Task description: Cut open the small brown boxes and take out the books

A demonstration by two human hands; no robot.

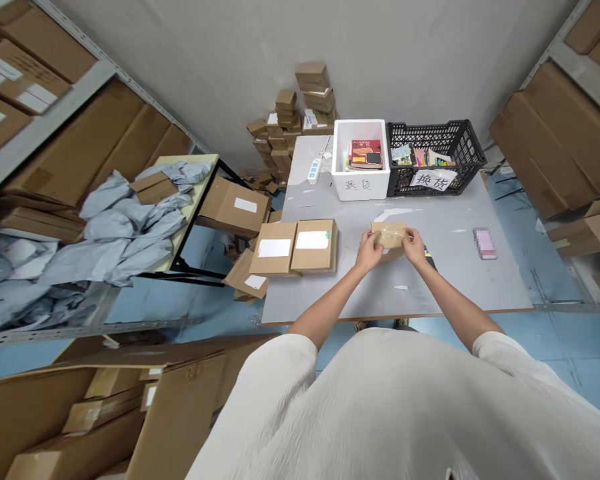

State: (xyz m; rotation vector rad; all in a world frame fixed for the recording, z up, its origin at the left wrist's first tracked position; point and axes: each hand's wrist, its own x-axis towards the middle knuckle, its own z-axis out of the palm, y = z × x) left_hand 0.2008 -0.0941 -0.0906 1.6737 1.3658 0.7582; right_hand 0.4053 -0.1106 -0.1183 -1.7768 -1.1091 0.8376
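Note:
A small cardboard box (391, 235) with shiny tape on it is held over the grey table (355, 293). My left hand (369, 251) grips its left end, fingers closed round the edge. At the opposite end my right hand (414, 245) holds it the same way. Close by my right hand, partly covered by my wrist, lies a dark object with a bit of yellow (430, 259); its kind I cannot make out. Two flat cardboard boxes with white labels, one (314, 257) beside the other (270, 260), rest on the table left of my hands.
A white foam box (360, 190) with books and a black crate (473, 143) stand along the table's back. A power strip (315, 171) lies at back left, a pink phone-like object (485, 245) at right. Grey parcels (125, 223) and an open carton (180, 413) are on the left.

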